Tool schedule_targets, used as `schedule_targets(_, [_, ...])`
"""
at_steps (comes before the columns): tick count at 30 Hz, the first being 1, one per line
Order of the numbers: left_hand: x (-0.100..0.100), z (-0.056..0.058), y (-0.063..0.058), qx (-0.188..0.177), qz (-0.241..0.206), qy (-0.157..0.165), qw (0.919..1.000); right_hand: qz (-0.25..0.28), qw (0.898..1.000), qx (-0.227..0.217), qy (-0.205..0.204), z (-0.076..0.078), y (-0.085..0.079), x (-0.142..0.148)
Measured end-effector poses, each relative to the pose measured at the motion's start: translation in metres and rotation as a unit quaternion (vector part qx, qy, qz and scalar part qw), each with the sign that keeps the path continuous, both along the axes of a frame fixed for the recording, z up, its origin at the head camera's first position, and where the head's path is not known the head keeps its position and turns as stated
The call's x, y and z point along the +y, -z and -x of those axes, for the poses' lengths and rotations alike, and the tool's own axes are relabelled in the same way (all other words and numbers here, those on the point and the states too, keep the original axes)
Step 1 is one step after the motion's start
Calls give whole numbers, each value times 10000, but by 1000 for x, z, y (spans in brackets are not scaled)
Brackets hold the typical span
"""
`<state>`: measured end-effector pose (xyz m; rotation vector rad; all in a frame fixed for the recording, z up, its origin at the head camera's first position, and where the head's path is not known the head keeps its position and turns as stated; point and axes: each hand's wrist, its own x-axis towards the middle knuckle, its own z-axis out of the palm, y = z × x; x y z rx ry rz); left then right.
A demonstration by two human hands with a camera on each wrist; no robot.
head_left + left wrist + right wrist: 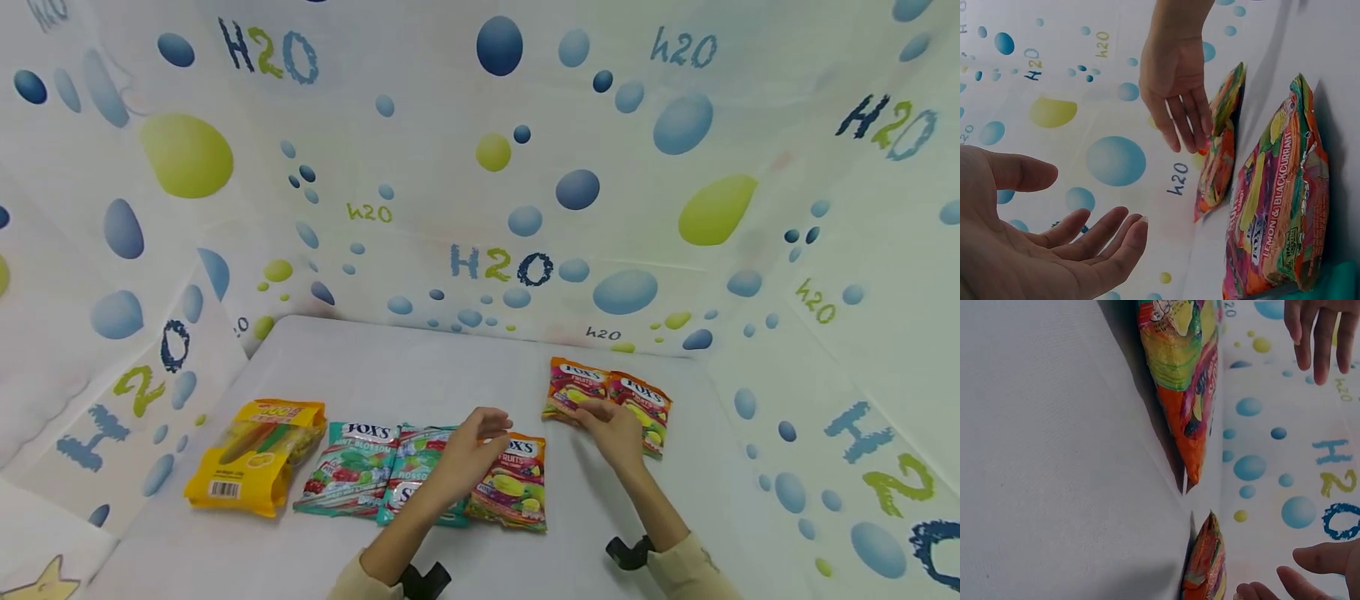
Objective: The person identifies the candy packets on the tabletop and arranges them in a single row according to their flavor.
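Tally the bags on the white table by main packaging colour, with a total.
Yellow bag: 1
Teal Fox's bags: 2
Orange-edged Fox's bags: 3
Total: 6

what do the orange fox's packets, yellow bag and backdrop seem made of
Orange Fox's packets: probably glossy plastic film; one's crinkled edge glints in the left wrist view. Yellow bag: likely slick flexible plastic, judging by its creased side. Backdrop: a printed, matte-looking sheet with faint fold lines; paper, vinyl or fabric, I can't tell.
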<state>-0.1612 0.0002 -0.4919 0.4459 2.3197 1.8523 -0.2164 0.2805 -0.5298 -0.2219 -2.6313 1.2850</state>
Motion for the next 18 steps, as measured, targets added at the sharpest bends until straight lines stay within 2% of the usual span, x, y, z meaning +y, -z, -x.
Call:
schedule_targets(8, [7, 14, 10, -59, 123, -65, 9999, 155, 9999, 21, 51, 11, 0, -5])
schedule_targets(18, [20, 32, 22, -141, 310, -395, 9986, -87, 9986, -435, 272, 15, 8, -4])
